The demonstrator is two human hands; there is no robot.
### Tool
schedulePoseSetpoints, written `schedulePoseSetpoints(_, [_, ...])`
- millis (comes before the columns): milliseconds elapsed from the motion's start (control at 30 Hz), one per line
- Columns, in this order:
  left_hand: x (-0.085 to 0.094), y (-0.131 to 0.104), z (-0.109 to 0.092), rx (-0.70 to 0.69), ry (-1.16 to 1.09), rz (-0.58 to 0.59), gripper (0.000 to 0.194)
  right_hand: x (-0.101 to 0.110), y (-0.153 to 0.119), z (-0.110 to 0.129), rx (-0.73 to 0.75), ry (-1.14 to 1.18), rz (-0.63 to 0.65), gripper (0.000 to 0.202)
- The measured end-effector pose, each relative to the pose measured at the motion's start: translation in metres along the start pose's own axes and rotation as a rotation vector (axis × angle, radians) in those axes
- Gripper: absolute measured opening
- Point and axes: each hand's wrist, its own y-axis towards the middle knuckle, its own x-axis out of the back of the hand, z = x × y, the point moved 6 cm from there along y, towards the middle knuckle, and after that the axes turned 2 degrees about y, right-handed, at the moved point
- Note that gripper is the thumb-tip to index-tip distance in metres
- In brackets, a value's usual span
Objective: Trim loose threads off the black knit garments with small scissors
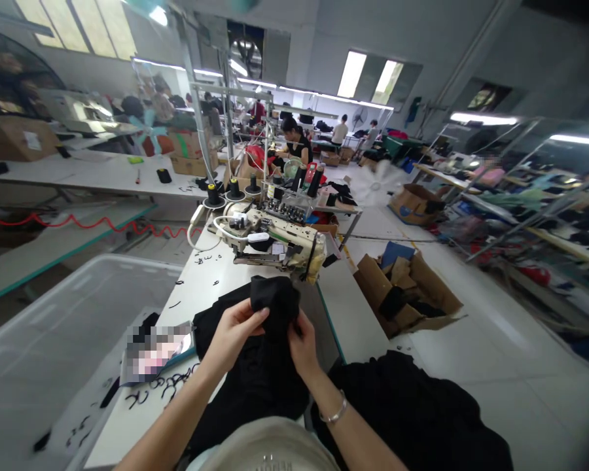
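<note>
Between my two hands a piece of black fabric [275, 301] is held up in front of the sewing machine [285, 242]. My left hand [238, 324] pinches its left edge between thumb and fingers. On the opposite edge, the fingers of my right hand [304, 343] are closed on the cloth, partly hidden by it. The fabric hangs down over more black cloth [255, 379] that covers the table front and reaches my lap. The machine's needle end, wrapped in yellowish plastic, stands just beyond the raised fabric.
A large heap of black cloth [412, 412] lies at my right. Left of the white table [196, 275] stands a translucent bin [78, 314]. Black thread cones [235, 190] rise behind the machine. An open cardboard box [407, 294] sits on the floor at right. Other people work farther back.
</note>
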Motion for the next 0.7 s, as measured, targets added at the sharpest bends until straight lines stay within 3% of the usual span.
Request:
schedulePoseSetpoints(133, [0.014, -0.015, 0.017, 0.043, 0.052, 0.022, 0.031, 0.022, 0.003, -0.011, -0.091, 0.095, -0.199, 0.026])
schedulePoseSetpoints(200, [0.022, -0.022, 0.03, 0.074, 0.195, 0.069, 0.033, 0.03, 0.007, -0.008, -0.095, 0.097, -0.22, 0.024])
schedulePoseSetpoints(267, [0.033, -0.028, 0.038, 0.037, 0.419, 0.046, 0.038, 0.028, 0.012, 0.006, -0.047, 0.051, -0.126, 0.022])
schedulePoseSetpoints(367, [0.041, -0.036, 0.021, -0.219, 0.734, -0.143, 0.065, 0.008, 0.012, 0.036, 0.089, -0.059, 0.164, 0.025])
schedulePoseSetpoints(400, [0.038, -0.037, 0.012, -0.318, 0.809, -0.164, 0.072, -0.001, 0.009, 0.044, 0.125, -0.09, 0.26, 0.028])
schedulePoseSetpoints(467, [0.021, -0.037, -0.003, -0.474, 0.91, -0.087, 0.075, -0.014, 0.002, 0.052, 0.164, -0.139, 0.386, 0.035])
schedulePoseSetpoints(567, [0.002, -0.026, -0.009, -0.496, 0.91, 0.027, 0.058, -0.021, -0.004, 0.052, 0.171, -0.206, 0.405, 0.033])
schedulePoseSetpoints(700, [-0.004, -0.009, -0.002, -0.377, 0.785, 0.006, 0.022, -0.015, -0.005, 0.046, 0.16, -0.214, 0.378, 0.03])
